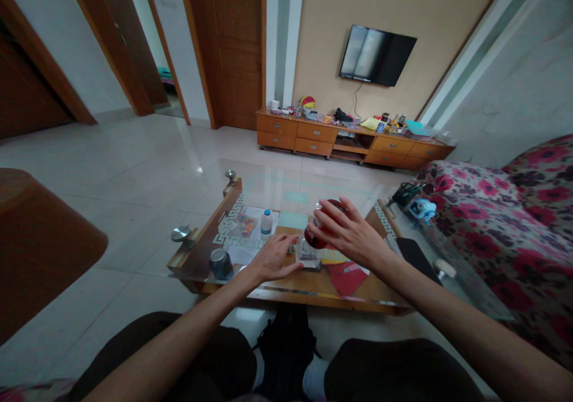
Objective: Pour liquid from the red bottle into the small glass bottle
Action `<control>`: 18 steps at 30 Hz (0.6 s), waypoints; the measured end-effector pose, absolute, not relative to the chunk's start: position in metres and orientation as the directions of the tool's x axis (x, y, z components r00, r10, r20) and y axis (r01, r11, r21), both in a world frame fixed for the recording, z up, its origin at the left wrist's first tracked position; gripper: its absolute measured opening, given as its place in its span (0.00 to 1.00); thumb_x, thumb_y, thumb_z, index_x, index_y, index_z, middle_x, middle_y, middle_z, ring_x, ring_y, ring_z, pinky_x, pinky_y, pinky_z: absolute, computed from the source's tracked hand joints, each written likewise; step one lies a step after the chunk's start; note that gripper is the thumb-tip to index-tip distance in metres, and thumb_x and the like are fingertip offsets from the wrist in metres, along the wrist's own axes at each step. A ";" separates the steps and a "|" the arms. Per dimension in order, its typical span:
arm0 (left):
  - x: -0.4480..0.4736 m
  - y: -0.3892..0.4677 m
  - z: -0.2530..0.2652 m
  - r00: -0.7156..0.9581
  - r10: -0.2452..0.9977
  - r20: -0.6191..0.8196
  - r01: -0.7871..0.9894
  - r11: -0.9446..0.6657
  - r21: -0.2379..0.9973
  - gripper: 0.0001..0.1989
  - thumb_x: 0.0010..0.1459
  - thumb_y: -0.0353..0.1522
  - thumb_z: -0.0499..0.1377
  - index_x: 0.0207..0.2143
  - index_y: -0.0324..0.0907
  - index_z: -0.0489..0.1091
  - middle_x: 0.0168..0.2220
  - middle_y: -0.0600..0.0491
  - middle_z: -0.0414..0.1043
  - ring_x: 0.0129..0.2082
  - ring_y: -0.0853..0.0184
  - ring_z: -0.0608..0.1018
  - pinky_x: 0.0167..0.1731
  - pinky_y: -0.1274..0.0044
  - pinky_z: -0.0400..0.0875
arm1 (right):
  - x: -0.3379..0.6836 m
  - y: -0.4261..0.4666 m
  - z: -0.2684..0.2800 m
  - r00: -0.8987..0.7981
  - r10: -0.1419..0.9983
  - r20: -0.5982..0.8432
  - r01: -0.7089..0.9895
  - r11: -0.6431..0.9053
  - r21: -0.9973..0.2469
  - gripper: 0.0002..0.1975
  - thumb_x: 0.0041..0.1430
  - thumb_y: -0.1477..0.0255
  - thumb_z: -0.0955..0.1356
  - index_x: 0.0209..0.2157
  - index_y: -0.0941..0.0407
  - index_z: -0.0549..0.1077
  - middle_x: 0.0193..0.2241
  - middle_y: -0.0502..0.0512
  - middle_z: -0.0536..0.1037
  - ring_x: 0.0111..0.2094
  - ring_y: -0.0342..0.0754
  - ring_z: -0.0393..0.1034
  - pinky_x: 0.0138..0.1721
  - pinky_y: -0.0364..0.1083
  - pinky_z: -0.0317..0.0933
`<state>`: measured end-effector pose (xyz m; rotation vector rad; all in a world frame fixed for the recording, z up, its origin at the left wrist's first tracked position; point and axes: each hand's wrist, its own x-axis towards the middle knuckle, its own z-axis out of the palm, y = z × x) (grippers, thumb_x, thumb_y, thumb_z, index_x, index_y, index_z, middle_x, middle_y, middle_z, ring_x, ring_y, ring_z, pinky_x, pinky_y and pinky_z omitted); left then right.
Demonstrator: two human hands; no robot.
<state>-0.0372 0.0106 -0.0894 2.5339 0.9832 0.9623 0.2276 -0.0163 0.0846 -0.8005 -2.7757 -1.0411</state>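
Fingers of the left hand [274,259] press flat, released, beside a clear glass [308,254] near the tabletop's [286,285] front edge; the right hand [347,230] grips a red jar [320,226] above it. A slip could tip the glass, and further back a small white bottle [266,223] stands exposed.

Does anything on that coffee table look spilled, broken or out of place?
Nothing stands out. The right hand holds a red can tipped over a clear glass steadied by the left hand; no spill shows.
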 end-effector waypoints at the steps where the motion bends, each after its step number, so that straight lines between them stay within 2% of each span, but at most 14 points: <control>1: -0.037 0.011 -0.089 0.552 0.676 0.488 0.505 -0.737 0.450 0.35 0.62 0.47 0.67 0.66 0.45 0.62 0.58 0.42 0.71 0.57 0.50 0.74 0.59 0.56 0.71 | 0.228 -0.016 0.085 -0.866 0.438 0.242 0.491 0.647 0.583 0.31 0.67 0.76 0.70 0.67 0.47 0.63 0.68 0.56 0.65 0.74 0.63 0.47 0.74 0.69 0.46; 9: -0.037 0.010 -0.087 0.557 0.674 0.486 0.495 -0.739 0.458 0.34 0.61 0.46 0.67 0.66 0.46 0.62 0.60 0.43 0.71 0.59 0.49 0.73 0.60 0.56 0.70 | 0.235 -0.016 0.083 -0.856 0.457 0.240 0.510 0.675 0.533 0.32 0.67 0.78 0.70 0.69 0.48 0.62 0.70 0.59 0.63 0.75 0.65 0.45 0.73 0.71 0.44; 14: -0.039 0.010 -0.087 0.549 0.685 0.480 0.501 -0.729 0.467 0.35 0.60 0.45 0.68 0.66 0.45 0.62 0.59 0.42 0.71 0.58 0.48 0.74 0.60 0.55 0.70 | 0.254 -0.016 0.059 -0.710 0.603 0.364 0.704 0.589 0.397 0.37 0.63 0.79 0.71 0.70 0.45 0.62 0.70 0.60 0.63 0.74 0.67 0.46 0.72 0.73 0.42; 18: -0.038 0.011 -0.087 0.534 0.693 0.485 0.506 -0.721 0.473 0.36 0.59 0.45 0.69 0.65 0.45 0.63 0.57 0.42 0.72 0.57 0.49 0.74 0.58 0.56 0.72 | 0.268 -0.015 0.027 -0.547 0.704 0.452 0.835 0.499 0.233 0.40 0.57 0.81 0.71 0.69 0.43 0.64 0.68 0.58 0.65 0.72 0.67 0.50 0.71 0.73 0.43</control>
